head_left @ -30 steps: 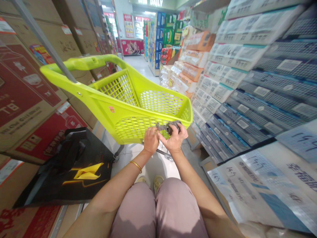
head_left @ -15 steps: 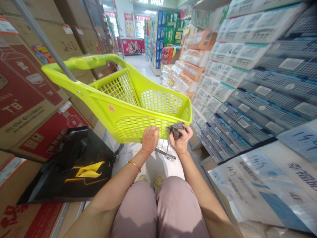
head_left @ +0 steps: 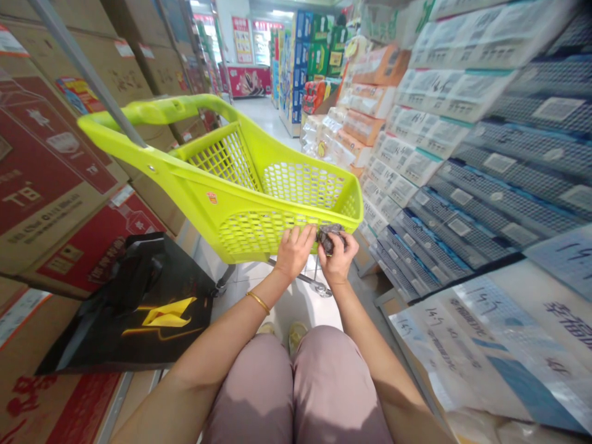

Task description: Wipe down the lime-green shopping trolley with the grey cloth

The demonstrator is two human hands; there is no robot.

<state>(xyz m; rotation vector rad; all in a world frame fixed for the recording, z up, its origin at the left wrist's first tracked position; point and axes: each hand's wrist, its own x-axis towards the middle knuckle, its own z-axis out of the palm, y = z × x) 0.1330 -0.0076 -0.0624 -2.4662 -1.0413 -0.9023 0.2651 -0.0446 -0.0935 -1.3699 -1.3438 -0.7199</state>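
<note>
My right hand [head_left: 340, 258] is closed on a crumpled dark grey bundle [head_left: 330, 239], which looks like a cloth or a rag; I cannot tell exactly. Just left of it is my left hand [head_left: 296, 250], its fingers apart and the tips close to the bundle's left side. Whether they touch it is unclear. A gold bangle [head_left: 258, 301] circles the left wrist. Both hands are in front of the near side of a lime-green shopping cart [head_left: 259, 237], close to its right end. Nothing shows inside the visible part of the cart's basket.
A black bag [head_left: 166, 277] with a yellow mark leans at the left, by stacked cartons [head_left: 69, 148]. Packaged paper goods [head_left: 462, 197] rise in stacks on the right. A grey pole [head_left: 87, 74] crosses the upper left. Behind the cart runs a tiled aisle [head_left: 266, 117].
My left hand has moved right, toward the bundle, and its fingers have loosened and stretched out. In my right hand the bundle looks more bunched up. The view has shifted slightly.
</note>
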